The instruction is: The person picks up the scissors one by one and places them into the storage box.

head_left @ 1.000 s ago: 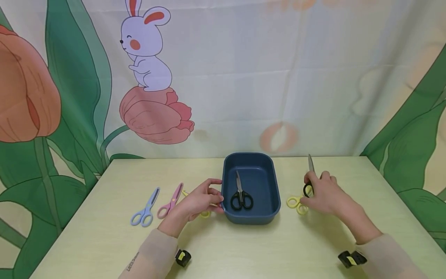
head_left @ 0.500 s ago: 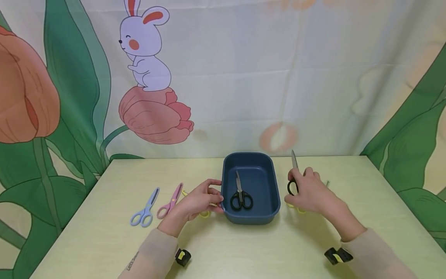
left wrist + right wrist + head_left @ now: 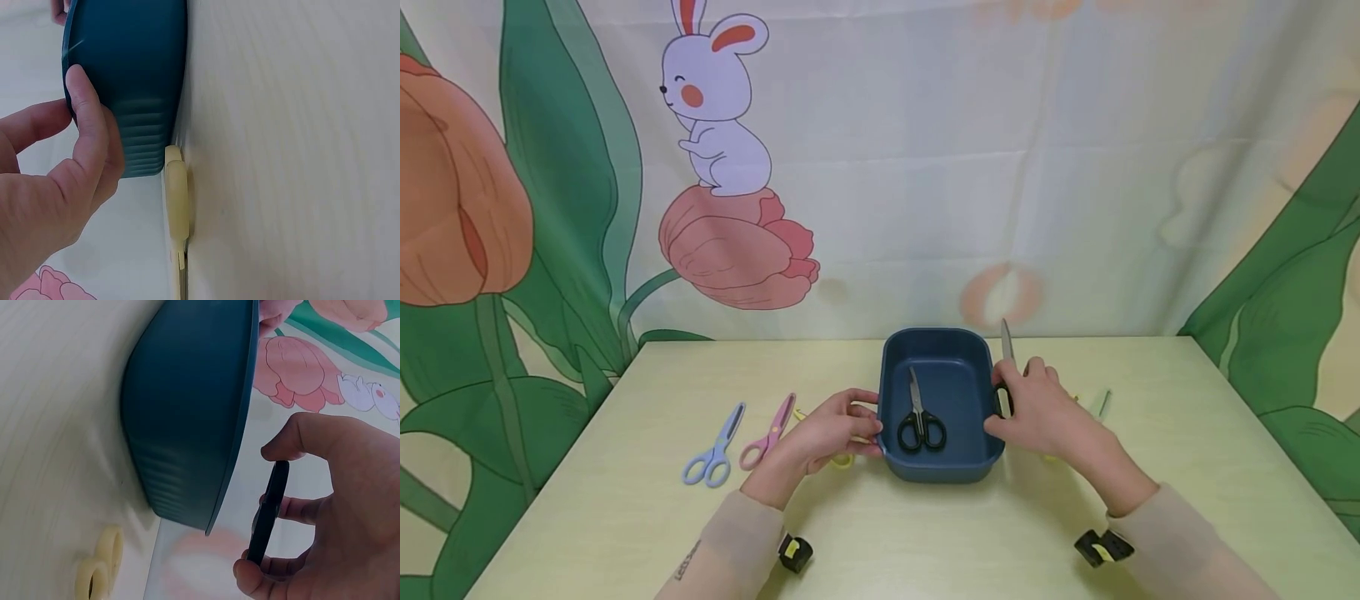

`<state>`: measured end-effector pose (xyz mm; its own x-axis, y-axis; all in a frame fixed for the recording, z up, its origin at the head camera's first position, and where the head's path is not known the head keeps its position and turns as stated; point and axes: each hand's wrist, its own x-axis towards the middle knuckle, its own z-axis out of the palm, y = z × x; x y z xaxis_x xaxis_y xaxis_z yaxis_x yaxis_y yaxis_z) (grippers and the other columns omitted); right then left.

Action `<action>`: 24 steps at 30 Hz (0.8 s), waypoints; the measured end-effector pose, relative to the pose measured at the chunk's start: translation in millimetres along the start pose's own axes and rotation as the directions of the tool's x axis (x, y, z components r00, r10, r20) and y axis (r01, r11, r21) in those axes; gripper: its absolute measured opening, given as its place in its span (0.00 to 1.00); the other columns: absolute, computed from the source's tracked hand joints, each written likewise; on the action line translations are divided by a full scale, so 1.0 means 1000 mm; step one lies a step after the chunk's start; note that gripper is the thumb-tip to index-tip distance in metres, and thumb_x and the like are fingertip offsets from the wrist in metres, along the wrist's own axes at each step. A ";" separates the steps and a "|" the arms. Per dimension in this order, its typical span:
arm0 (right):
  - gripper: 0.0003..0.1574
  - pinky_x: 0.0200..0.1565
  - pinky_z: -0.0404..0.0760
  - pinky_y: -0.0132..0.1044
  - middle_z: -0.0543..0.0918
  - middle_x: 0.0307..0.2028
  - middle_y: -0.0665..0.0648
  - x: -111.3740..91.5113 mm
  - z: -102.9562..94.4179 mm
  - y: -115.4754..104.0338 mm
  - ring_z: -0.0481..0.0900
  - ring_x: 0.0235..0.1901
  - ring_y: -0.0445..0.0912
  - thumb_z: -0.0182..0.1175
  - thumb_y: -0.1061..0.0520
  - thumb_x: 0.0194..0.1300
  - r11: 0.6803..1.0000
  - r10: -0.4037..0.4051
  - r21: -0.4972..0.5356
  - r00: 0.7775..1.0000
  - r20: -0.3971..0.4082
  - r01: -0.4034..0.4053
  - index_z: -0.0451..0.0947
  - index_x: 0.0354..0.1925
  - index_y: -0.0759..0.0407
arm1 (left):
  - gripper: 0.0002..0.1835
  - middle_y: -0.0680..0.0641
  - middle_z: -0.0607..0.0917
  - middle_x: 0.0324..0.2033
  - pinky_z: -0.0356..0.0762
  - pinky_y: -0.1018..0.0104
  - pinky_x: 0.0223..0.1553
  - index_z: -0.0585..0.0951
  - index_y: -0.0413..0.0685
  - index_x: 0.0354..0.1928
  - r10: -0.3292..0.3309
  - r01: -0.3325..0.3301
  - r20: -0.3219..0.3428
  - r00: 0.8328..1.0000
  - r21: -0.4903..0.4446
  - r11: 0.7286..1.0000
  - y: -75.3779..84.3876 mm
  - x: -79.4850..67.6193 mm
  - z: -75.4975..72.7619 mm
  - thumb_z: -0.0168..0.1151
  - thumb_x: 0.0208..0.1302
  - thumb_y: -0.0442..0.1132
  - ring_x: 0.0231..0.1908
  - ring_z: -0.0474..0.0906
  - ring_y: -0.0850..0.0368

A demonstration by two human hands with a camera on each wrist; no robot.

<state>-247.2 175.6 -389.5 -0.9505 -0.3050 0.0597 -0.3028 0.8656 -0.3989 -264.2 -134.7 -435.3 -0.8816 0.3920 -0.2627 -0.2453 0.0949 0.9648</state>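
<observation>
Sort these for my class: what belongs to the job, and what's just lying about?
In the job:
box, touched by the left fingers
black scissors inside the box
second black pair in the right fingers

Apparently lying about:
blue scissors
pink scissors
yellow scissors, left of the box
second yellow pair, right of it
green object, partly hidden

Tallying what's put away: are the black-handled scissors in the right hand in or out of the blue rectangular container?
Out: the right wrist view shows the scissors, held in the right hand, apart from the container.

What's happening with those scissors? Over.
Left hand touching blue box at rim. Right hand holding black scissors aloft near box. Second black pair inside, bare floor beside it.
</observation>
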 end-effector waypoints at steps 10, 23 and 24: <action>0.28 0.39 0.75 0.50 0.66 0.45 0.65 0.008 0.007 -0.015 0.67 0.45 0.60 0.65 0.50 0.61 0.999 -0.033 0.009 0.999 0.031 0.032 0.69 0.57 0.55 | 0.28 0.40 0.75 0.42 0.85 0.50 0.49 0.61 0.31 0.70 0.018 -0.018 0.011 1.000 -0.011 1.000 0.001 0.000 0.000 0.55 0.72 0.23 0.35 0.81 0.49; 0.28 0.43 0.74 0.52 0.65 0.49 0.67 0.016 0.018 -0.033 0.64 0.48 0.62 0.65 0.51 0.64 0.995 -0.091 -0.030 0.992 0.082 0.094 0.69 0.58 0.55 | 0.28 0.39 0.75 0.43 0.85 0.52 0.48 0.61 0.31 0.71 0.015 -0.015 0.009 1.000 -0.013 1.000 -0.002 0.000 0.000 0.55 0.72 0.24 0.36 0.81 0.50; 0.27 0.43 0.74 0.52 0.65 0.49 0.66 0.016 0.019 -0.034 0.64 0.48 0.62 0.65 0.51 0.64 0.995 -0.095 -0.035 0.992 0.086 0.098 0.69 0.58 0.55 | 0.28 0.39 0.75 0.43 0.85 0.52 0.48 0.61 0.31 0.71 0.016 -0.016 0.010 1.000 -0.013 1.000 -0.002 0.000 -0.001 0.55 0.72 0.24 0.36 0.81 0.50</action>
<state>-251.2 133.4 -392.0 -0.9080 -0.4186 0.0187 -0.3968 0.8447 -0.3593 -264.0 -135.4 -437.2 -0.8815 0.4022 -0.2475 -0.2368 0.0770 0.9685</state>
